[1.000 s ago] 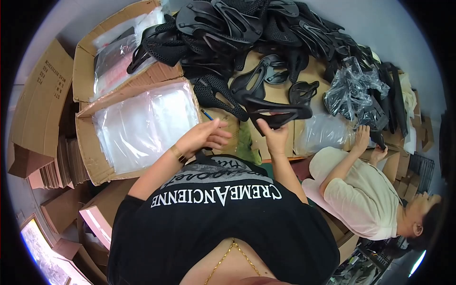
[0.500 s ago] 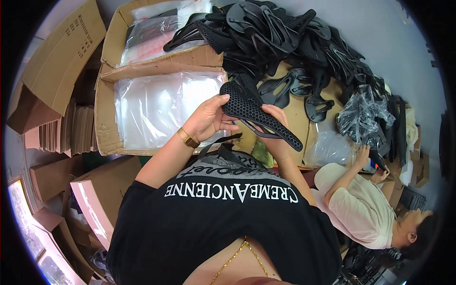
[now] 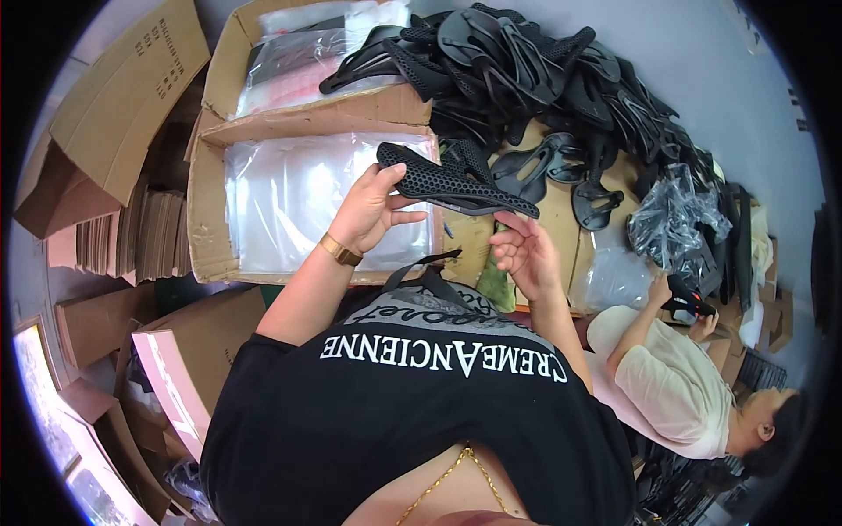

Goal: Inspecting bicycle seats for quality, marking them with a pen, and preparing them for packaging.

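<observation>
A black honeycomb-patterned bicycle saddle is held in the air, its wide end to the left and its narrow nose to the right. My left hand is closed on the wide end, thumb on top, with lower fingers stretched out underneath. My right hand is open just below the nose, palm up and fingers loosely spread. Its fingertips are at the nose's underside; whether they touch it I cannot tell. Behind the held saddle, more black saddles lie on the cardboard-covered table.
An open carton of clear plastic bags stands left of the saddle. Farther back are another bag-filled carton and a large heap of black saddles. At right, a co-worker handles a dark item beside crumpled clear plastic.
The saddle has moved left and turned, its nose swinging up to nearly level. My right hand has let go of its side and opened below the nose.
</observation>
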`<state>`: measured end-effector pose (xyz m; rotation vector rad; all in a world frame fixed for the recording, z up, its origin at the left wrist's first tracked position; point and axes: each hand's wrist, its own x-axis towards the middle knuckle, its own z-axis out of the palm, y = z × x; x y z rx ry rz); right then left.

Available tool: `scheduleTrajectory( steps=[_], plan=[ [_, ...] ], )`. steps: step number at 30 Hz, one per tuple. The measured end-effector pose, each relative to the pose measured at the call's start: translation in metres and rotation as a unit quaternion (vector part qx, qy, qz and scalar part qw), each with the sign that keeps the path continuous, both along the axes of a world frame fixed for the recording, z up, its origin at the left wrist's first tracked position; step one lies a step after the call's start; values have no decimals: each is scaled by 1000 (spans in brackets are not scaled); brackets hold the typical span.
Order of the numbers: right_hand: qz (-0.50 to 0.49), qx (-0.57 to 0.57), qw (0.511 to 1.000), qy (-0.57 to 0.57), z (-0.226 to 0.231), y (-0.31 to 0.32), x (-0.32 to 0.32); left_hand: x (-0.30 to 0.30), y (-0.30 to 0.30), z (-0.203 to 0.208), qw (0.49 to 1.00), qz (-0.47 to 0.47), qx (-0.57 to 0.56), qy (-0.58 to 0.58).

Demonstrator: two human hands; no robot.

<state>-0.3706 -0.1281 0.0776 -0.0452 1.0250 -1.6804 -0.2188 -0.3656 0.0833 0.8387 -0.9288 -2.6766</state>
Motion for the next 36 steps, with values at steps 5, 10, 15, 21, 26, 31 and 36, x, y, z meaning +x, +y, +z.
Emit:
scheduleTrajectory(
  steps=[5,10,15,21,26,31,36],
  plan=[
    [-31,6,998,47,2,2,-2,1,0,1,1000,-8,4,2],
    [-23,30,993,114,33,-13,4,8,-3,-7,1000,-2,24,15],
    [-1,40,989,141,39,-20,8,12,-6,-16,999,10,47,26],
    [-7,12,990,139,42,-22,10,18,-5,-22,998,8,57,32],
    [-48,61,978,194,41,-23,14,21,-3,-15,998,20,38,48],
    [0,110,884,455,22,-11,12,25,-13,-21,998,31,-7,58],
    [-37,57,850,523,21,-14,13,28,-12,-28,993,26,-106,46]
  ],
)
